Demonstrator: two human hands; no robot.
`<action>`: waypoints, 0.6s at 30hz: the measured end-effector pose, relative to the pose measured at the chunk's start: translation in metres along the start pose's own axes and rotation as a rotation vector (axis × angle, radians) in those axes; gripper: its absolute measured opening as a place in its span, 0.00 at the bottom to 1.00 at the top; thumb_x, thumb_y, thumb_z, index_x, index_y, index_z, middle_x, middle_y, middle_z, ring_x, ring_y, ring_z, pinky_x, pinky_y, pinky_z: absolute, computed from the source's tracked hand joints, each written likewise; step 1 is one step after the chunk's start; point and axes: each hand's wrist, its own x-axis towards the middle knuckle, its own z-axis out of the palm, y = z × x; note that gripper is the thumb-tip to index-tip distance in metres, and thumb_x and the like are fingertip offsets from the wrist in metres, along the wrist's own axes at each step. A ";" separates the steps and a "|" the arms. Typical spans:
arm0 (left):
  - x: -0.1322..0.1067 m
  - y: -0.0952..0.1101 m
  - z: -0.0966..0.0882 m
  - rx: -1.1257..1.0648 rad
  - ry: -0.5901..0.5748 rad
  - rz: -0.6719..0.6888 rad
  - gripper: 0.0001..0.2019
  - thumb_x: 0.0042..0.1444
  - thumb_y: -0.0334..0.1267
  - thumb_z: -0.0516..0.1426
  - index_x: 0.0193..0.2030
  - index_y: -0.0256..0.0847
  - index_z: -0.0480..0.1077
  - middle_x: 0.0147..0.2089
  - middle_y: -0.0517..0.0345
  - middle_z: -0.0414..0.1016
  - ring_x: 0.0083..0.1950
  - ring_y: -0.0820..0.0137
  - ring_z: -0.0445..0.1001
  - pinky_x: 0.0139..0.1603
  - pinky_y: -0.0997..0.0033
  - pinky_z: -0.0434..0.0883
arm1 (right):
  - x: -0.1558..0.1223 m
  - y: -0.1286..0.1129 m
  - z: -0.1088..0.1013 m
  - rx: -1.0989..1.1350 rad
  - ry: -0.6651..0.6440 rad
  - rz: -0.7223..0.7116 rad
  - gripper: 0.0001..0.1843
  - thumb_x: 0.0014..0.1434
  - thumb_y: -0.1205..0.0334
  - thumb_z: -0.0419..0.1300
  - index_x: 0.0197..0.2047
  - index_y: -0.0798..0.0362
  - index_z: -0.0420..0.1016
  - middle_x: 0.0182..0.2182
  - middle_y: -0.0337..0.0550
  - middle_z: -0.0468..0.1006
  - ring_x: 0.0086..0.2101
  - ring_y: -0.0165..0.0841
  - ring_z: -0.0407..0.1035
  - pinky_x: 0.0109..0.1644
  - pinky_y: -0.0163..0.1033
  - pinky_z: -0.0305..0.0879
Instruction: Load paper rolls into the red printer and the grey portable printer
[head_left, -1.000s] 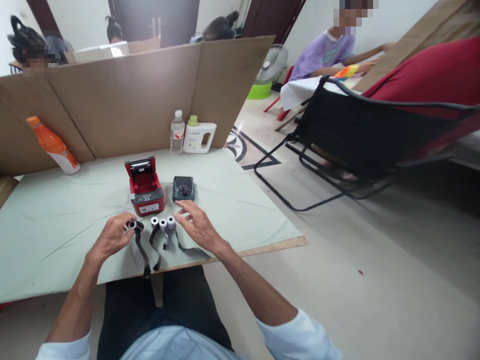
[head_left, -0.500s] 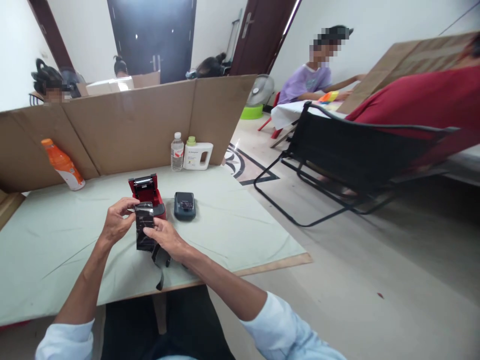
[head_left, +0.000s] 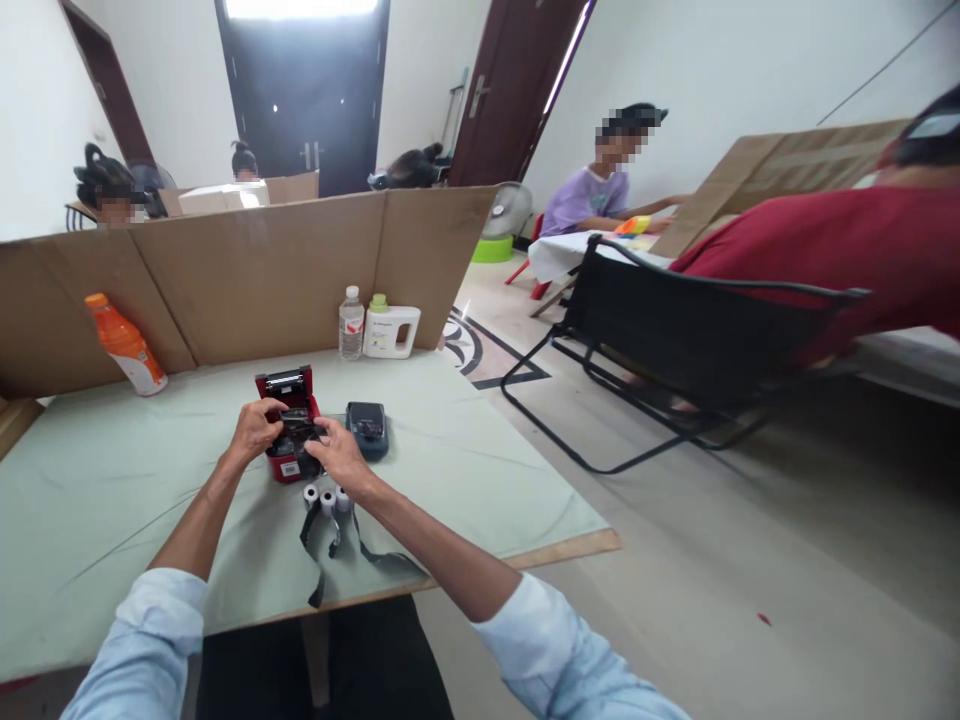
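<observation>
A small red label printer (head_left: 288, 469) stands on the table with its lid (head_left: 286, 383) raised. Both hands are at its opening, with a glossy black film-like piece (head_left: 297, 428) between them. My left hand (head_left: 259, 430) pinches the piece's left side, fingers closed. On the other side my right hand (head_left: 339, 452) has its fingers closed at the right edge. Just in front of the printer stand small white paper rolls (head_left: 328, 502), with dark strips (head_left: 311, 560) trailing towards the table edge. A dark blue handheld device (head_left: 367, 430) lies right of the printer.
An orange bottle (head_left: 126, 345), a clear water bottle (head_left: 351, 324) and a white jug (head_left: 391, 332) stand along a cardboard partition (head_left: 262, 280). A black folding chair (head_left: 675, 320) is on the right. Several people sit behind the partition and at the right.
Both hands have moved the black piece away from me, from in front of the printer into its opening. The white rolls now show, and the camera view has tilted upward.
</observation>
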 end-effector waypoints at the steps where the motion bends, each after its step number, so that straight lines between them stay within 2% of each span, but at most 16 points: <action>1: 0.001 -0.001 0.000 0.036 -0.011 -0.003 0.16 0.46 0.29 0.58 0.41 0.41 0.82 0.40 0.56 0.85 0.43 0.64 0.81 0.49 0.66 0.76 | -0.001 0.001 -0.001 -0.016 -0.004 -0.013 0.28 0.48 0.65 0.67 0.54 0.52 0.72 0.29 0.36 0.82 0.30 0.34 0.77 0.36 0.39 0.76; 3: 0.005 -0.003 0.000 0.094 -0.040 -0.022 0.16 0.45 0.29 0.58 0.40 0.42 0.82 0.39 0.56 0.85 0.41 0.64 0.81 0.47 0.67 0.76 | -0.003 0.003 -0.002 -0.064 -0.025 -0.026 0.26 0.48 0.64 0.66 0.53 0.52 0.75 0.29 0.36 0.81 0.28 0.33 0.76 0.33 0.38 0.76; 7: 0.011 -0.004 0.002 0.142 -0.103 -0.059 0.19 0.42 0.26 0.57 0.41 0.39 0.82 0.38 0.56 0.85 0.39 0.65 0.80 0.43 0.70 0.74 | -0.006 0.005 -0.001 -0.146 -0.060 -0.024 0.14 0.48 0.61 0.68 0.39 0.54 0.80 0.25 0.37 0.79 0.25 0.31 0.74 0.27 0.35 0.73; 14: 0.013 -0.001 -0.008 0.109 -0.192 -0.057 0.20 0.41 0.25 0.56 0.40 0.40 0.82 0.38 0.56 0.85 0.40 0.65 0.80 0.44 0.70 0.74 | -0.011 0.002 0.001 -0.114 -0.097 -0.002 0.15 0.48 0.63 0.69 0.40 0.55 0.80 0.26 0.38 0.80 0.24 0.30 0.75 0.27 0.35 0.74; 16: 0.012 -0.004 -0.013 0.079 -0.142 -0.071 0.19 0.42 0.25 0.56 0.40 0.40 0.82 0.39 0.56 0.84 0.42 0.64 0.80 0.48 0.69 0.75 | -0.014 0.000 0.002 -0.104 -0.106 0.006 0.15 0.48 0.64 0.69 0.41 0.55 0.80 0.27 0.39 0.80 0.25 0.30 0.76 0.28 0.35 0.75; 18: 0.011 -0.010 -0.016 0.065 -0.001 -0.084 0.17 0.43 0.26 0.55 0.37 0.40 0.81 0.40 0.55 0.84 0.44 0.63 0.80 0.51 0.67 0.75 | -0.016 -0.001 0.001 -0.109 -0.112 0.024 0.16 0.49 0.65 0.69 0.43 0.55 0.80 0.28 0.39 0.81 0.25 0.29 0.76 0.28 0.34 0.75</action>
